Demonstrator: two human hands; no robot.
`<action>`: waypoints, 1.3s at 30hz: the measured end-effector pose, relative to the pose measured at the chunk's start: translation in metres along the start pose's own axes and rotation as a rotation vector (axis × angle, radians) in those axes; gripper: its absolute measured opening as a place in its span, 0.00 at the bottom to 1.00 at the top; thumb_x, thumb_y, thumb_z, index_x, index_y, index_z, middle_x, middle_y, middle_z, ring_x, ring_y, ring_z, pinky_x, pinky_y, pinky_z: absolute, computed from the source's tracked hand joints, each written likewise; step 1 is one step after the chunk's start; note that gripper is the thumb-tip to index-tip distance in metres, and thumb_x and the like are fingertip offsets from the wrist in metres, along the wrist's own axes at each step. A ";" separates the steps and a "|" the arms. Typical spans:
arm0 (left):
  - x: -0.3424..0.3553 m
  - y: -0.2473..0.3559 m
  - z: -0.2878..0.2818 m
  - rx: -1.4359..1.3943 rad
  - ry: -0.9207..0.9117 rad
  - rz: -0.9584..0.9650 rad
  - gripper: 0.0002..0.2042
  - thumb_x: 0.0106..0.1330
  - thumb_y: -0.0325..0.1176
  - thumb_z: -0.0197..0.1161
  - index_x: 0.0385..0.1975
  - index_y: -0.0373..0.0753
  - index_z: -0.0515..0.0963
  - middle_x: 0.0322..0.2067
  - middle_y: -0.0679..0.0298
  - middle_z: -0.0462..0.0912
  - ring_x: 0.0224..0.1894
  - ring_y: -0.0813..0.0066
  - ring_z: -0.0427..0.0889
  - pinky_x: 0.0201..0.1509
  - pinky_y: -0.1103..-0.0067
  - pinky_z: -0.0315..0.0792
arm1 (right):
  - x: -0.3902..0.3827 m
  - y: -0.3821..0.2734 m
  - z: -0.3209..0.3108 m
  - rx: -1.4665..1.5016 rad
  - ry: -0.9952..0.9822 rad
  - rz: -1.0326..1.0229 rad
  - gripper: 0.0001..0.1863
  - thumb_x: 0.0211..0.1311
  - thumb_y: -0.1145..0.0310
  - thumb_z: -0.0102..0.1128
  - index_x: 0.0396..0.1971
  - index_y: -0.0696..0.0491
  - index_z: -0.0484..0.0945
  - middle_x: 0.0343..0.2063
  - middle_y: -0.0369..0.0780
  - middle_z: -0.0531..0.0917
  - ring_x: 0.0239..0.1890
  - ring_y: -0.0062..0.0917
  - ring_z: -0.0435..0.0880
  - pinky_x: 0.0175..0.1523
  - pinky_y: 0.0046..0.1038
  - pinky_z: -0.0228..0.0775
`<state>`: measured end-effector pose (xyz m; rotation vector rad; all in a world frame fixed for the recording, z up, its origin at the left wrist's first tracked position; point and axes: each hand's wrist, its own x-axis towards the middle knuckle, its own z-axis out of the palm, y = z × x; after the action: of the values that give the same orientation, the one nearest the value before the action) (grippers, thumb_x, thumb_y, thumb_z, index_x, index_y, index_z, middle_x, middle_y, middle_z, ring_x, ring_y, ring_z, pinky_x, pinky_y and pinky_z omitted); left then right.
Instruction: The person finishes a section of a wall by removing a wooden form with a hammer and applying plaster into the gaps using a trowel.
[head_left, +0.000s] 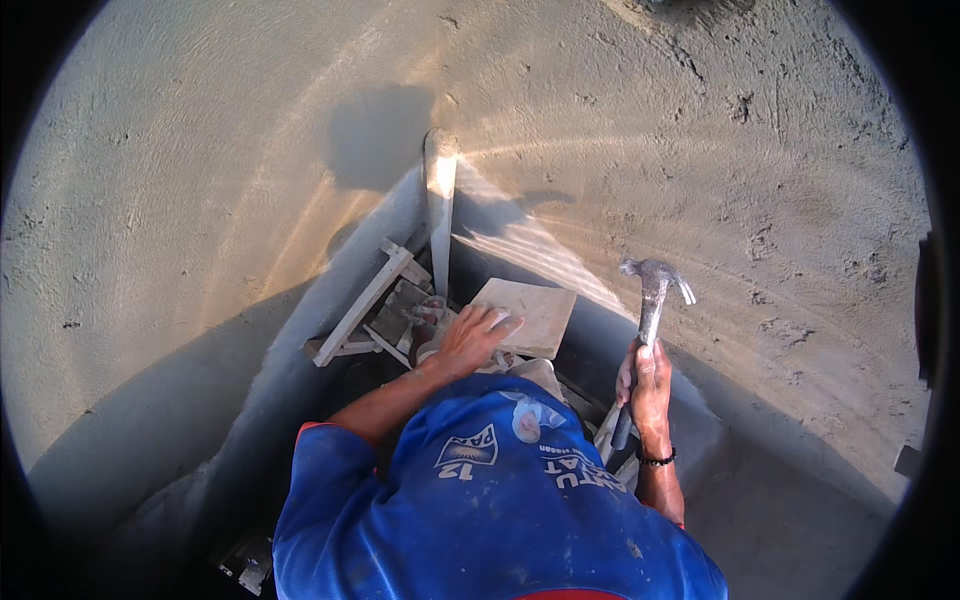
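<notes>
- Hammer (pixel 652 300): held upright in the right hand (pixel 648 385). Its long axis runs nearly vertical in the picture, tilted slightly, head uppermost and away from the person.
- Hammer head: metal, grey, a claw type. One end points left, the other curves down to the right. It catches the light at the top.
- Hammer shaft: pale and shiny near the head, darker where it leaves the fist at the bottom. The lower end shows below the hand.
- Right hand: closed round the shaft about midway, thumb side up. A dark beaded band sits on the wrist.
- Left hand (pixel 475 335): fingers spread fairly wide and laid flat on the near edge of a board (pixel 530 315); it grips nothing.
- Board: a flat, pale, roughly square piece, lying just left of the hammer and apart from it.
- Plank (pixel 440 205): long and narrow, standing nearly upright in the picture above the board, its top end lit.
- Frame (pixel 365 310): pale wooden strips crossed at angles, left of the left hand.
- Wall (pixel 200 200): grey, curved, rough plaster all round, half sunlit.
- Shirt (pixel 480 500): blue, fills the lower middle.
</notes>
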<state>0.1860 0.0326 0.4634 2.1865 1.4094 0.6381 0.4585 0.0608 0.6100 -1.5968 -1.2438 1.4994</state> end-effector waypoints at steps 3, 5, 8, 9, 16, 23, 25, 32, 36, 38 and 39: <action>-0.009 -0.024 0.049 -0.077 -0.056 -0.050 0.21 0.57 0.27 0.55 0.52 0.45 0.77 0.46 0.56 0.79 0.51 0.55 0.77 0.55 0.65 0.71 | -0.005 0.021 -0.007 -0.064 0.007 0.074 0.24 0.72 0.46 0.45 0.40 0.56 0.66 0.16 0.33 0.67 0.11 0.15 0.65 0.14 0.20 0.58; -0.017 -0.051 0.092 -0.071 -0.086 -0.084 0.15 0.58 0.29 0.55 0.45 0.42 0.80 0.39 0.54 0.82 0.45 0.53 0.81 0.52 0.64 0.73 | -0.008 0.040 -0.012 -0.130 0.021 0.138 0.24 0.72 0.46 0.46 0.39 0.56 0.67 0.15 0.33 0.67 0.11 0.15 0.65 0.14 0.20 0.57; -0.011 -0.063 0.114 -0.011 -0.384 -0.167 0.14 0.59 0.30 0.54 0.44 0.42 0.80 0.39 0.54 0.83 0.44 0.53 0.82 0.50 0.63 0.74 | -0.016 0.061 -0.016 -0.177 0.024 0.221 0.23 0.72 0.47 0.46 0.38 0.56 0.67 0.14 0.32 0.67 0.10 0.15 0.65 0.14 0.21 0.58; -0.016 -0.067 0.127 -0.017 -0.396 -0.164 0.14 0.59 0.30 0.54 0.44 0.42 0.80 0.39 0.54 0.83 0.44 0.53 0.82 0.50 0.63 0.74 | -0.021 0.067 -0.016 -0.160 0.025 0.230 0.24 0.72 0.46 0.46 0.37 0.56 0.67 0.13 0.32 0.67 0.09 0.16 0.64 0.13 0.21 0.58; -0.030 -0.097 0.210 0.083 -0.372 -0.012 0.13 0.58 0.28 0.55 0.43 0.43 0.80 0.39 0.56 0.82 0.42 0.56 0.83 0.49 0.65 0.75 | -0.053 0.097 -0.027 -0.168 0.073 0.322 0.26 0.71 0.43 0.46 0.36 0.56 0.66 0.13 0.33 0.67 0.10 0.17 0.66 0.13 0.21 0.59; 0.040 -0.069 0.181 0.212 -0.339 0.009 0.22 0.59 0.30 0.57 0.56 0.42 0.74 0.48 0.59 0.77 0.55 0.58 0.73 0.59 0.63 0.65 | -0.063 0.104 -0.038 -0.131 0.124 0.382 0.28 0.71 0.42 0.45 0.35 0.57 0.66 0.12 0.34 0.67 0.11 0.17 0.67 0.13 0.22 0.60; 0.046 -0.075 0.184 0.266 -0.246 0.003 0.23 0.59 0.30 0.57 0.58 0.42 0.72 0.50 0.60 0.76 0.57 0.58 0.70 0.60 0.62 0.63 | -0.061 0.100 -0.038 -0.141 0.143 0.390 0.27 0.71 0.43 0.44 0.34 0.57 0.66 0.12 0.34 0.67 0.10 0.17 0.67 0.13 0.22 0.59; 0.017 -0.118 0.143 0.047 -0.318 -0.300 0.18 0.58 0.27 0.56 0.50 0.38 0.77 0.39 0.50 0.81 0.44 0.52 0.81 0.50 0.59 0.73 | -0.053 0.089 -0.040 -0.180 0.138 0.282 0.24 0.73 0.46 0.45 0.31 0.56 0.65 0.12 0.33 0.67 0.10 0.17 0.66 0.13 0.22 0.59; -0.034 -0.151 0.151 0.044 -0.493 -0.418 0.15 0.57 0.32 0.58 0.45 0.37 0.77 0.40 0.45 0.82 0.45 0.43 0.81 0.50 0.55 0.75 | -0.054 0.089 -0.037 -0.197 0.158 0.244 0.26 0.70 0.44 0.49 0.34 0.57 0.66 0.13 0.34 0.69 0.11 0.17 0.69 0.15 0.23 0.62; -0.035 -0.143 0.141 -0.011 -0.639 -0.487 0.16 0.58 0.34 0.59 0.45 0.37 0.76 0.46 0.45 0.80 0.51 0.45 0.78 0.55 0.56 0.72 | -0.043 0.101 -0.038 -0.222 0.136 0.226 0.28 0.67 0.42 0.50 0.33 0.58 0.68 0.16 0.36 0.72 0.17 0.19 0.72 0.21 0.26 0.66; -0.046 -0.152 0.150 -0.023 -0.589 -0.443 0.15 0.59 0.35 0.59 0.45 0.38 0.76 0.47 0.45 0.79 0.53 0.48 0.77 0.57 0.57 0.71 | -0.042 0.101 -0.038 -0.254 0.111 0.165 0.24 0.68 0.46 0.51 0.32 0.56 0.66 0.16 0.34 0.70 0.16 0.18 0.70 0.21 0.25 0.65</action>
<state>0.1527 0.0272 0.2475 1.7400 1.4563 -0.1419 0.5208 -0.0086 0.5417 -1.9625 -1.3071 1.3707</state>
